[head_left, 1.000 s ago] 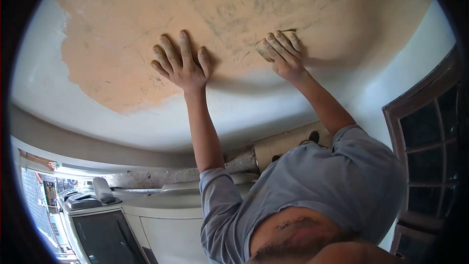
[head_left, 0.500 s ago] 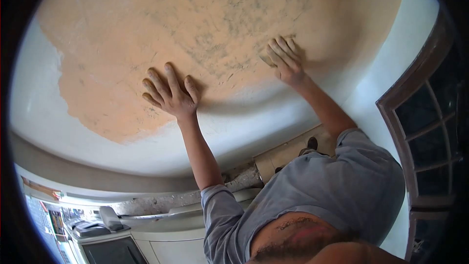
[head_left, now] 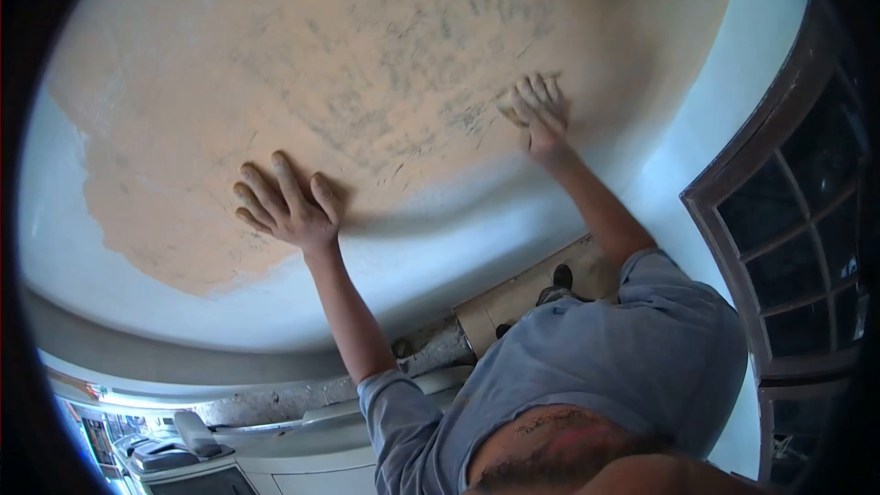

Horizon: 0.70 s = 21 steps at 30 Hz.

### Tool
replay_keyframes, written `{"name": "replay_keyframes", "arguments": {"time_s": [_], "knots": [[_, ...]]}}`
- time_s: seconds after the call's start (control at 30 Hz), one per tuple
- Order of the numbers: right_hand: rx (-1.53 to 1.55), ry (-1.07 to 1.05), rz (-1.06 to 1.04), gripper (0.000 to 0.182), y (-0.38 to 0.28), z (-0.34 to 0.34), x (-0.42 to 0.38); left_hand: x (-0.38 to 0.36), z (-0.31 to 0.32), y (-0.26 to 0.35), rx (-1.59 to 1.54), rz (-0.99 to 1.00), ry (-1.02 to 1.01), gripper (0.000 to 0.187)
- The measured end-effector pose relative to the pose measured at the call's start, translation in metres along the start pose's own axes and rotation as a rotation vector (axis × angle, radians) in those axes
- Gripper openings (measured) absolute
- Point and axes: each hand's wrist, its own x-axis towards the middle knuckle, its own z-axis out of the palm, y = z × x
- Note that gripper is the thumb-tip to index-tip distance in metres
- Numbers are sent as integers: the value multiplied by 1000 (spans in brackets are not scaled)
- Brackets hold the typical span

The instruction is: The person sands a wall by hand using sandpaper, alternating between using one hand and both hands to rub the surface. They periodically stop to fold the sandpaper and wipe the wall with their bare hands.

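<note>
In the head view my left hand (head_left: 293,206) lies flat against the wall, fingers spread and coated with tan dust, holding nothing. Farther right, my right hand (head_left: 543,119) presses a small tan piece of sandpaper (head_left: 511,111) to the wall; only its edges show past the fingers, and the palm hides the remainder. Both hands rest on a peach-coloured coated patch (head_left: 348,82) marked with dark smudges and scratches. White wall (head_left: 412,261) borders this patch below and at the left.
A dark-framed window or door with panes (head_left: 724,220) stands at the right. Below left are a white machine or cabinet (head_left: 321,458) and a rough ledge (head_left: 275,403). My shoe (head_left: 563,275) shows on the tiled floor (head_left: 481,321).
The view has shifted, so the wall and window appear farther left. My left hand appears lower and farther left in view, still flat. My right hand remains pressed to the wall with the sandpaper.
</note>
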Motion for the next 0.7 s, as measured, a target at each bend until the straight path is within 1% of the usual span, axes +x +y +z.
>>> {"name": "replay_keyframes", "arguments": {"time_s": [0.03, 0.07, 0.17, 0.2, 0.23, 0.27, 0.33, 0.4, 0.47, 0.5, 0.57, 0.6, 0.63, 0.67, 0.7], "knots": [[-59, -48, -35, 33, 11, -8, 16, -1, -2, 0, 9, 20, -14, 57], [-175, 81, -77, 26, 28, -13, 71, -3, -4, -1, 20, 41, -30, 57], [-180, 112, 163, 30, 83, -30, 200, -2, -3, -2, 30, 62, -30, 57], [-160, 185, 82, 39, 90, -37, 234, -3, -2, -2, 30, 61, -33, 58], [-165, 182, 74, 39, 93, -37, 224, -1, -3, 0, 24, 58, -30, 58], [-240, 45, 199, 33, 92, -35, 195, -1, -4, 1, 27, 59, -31, 57], [-52, 98, 179, 31, 88, -24, 106, -1, -4, 0, 25, 42, -21, 57], [-89, -4, 131, 36, 69, -22, -14, -3, -3, -1, 13, 22, -45, 57], [-22, -40, 168, 39, 70, -23, -44, -7, -5, -4, 26, 26, -41, 57], [148, -25, 244, 38, 90, -19, -42, -4, -4, -4, 22, 52, -43, 57], [-53, 58, 74, 36, 105, -44, 37, -3, -5, -2, -11, 80, -60, 57], [-137, 150, 129, 30, 121, -49, 86, -2, -4, -1, 5, 81, -37, 57], [-196, 173, 144, 23, 136, -53, 107, -1, -3, -2, 27, 80, -17, 57], [-254, 196, 160, 23, 151, -56, 128, 0, -1, -2, 11, 93, -18, 57], [-266, 200, 190, 22, 151, -56, 133, 0, 0, -2, 14, 80, -8, 57]]}}
